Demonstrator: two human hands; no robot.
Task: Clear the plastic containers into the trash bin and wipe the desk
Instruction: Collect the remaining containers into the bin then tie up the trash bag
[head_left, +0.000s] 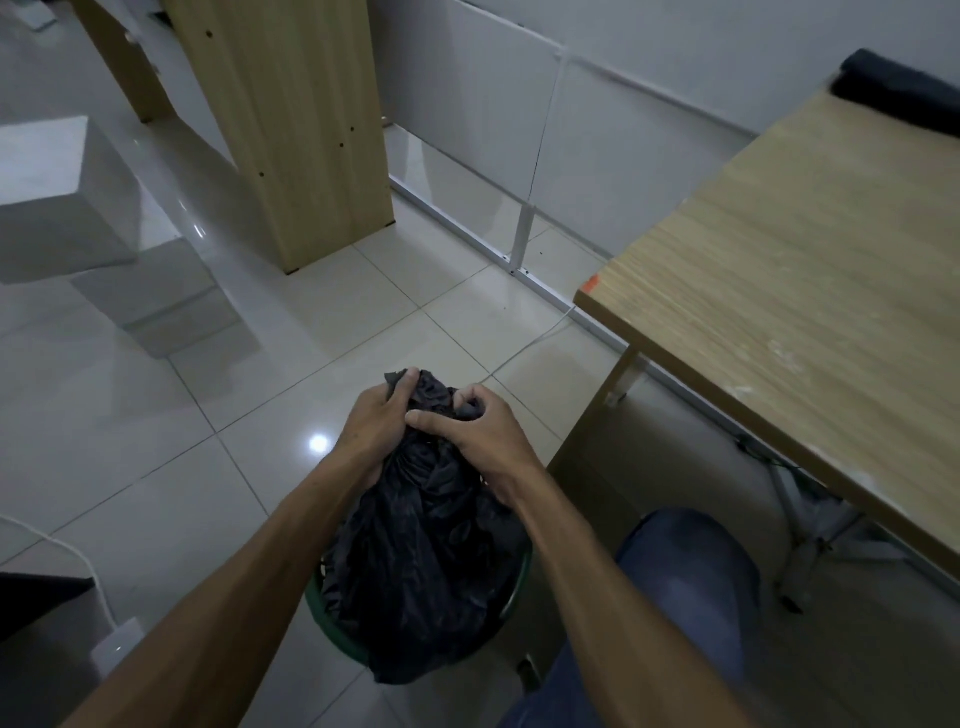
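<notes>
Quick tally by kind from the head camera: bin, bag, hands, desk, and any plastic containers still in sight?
Black trash bags: 1, its gathered top gripped by both hands
Green bins: 1, only the rim shows
Hands: 2, left hand and right hand
Wooden desks: 1
Plastic containers: 0 in view
Total: 5

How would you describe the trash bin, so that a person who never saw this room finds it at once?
Look at the tiled floor left of the wooden desk. The trash bin stands there with a green rim, and both hands gather its black bag closed above it.
</notes>
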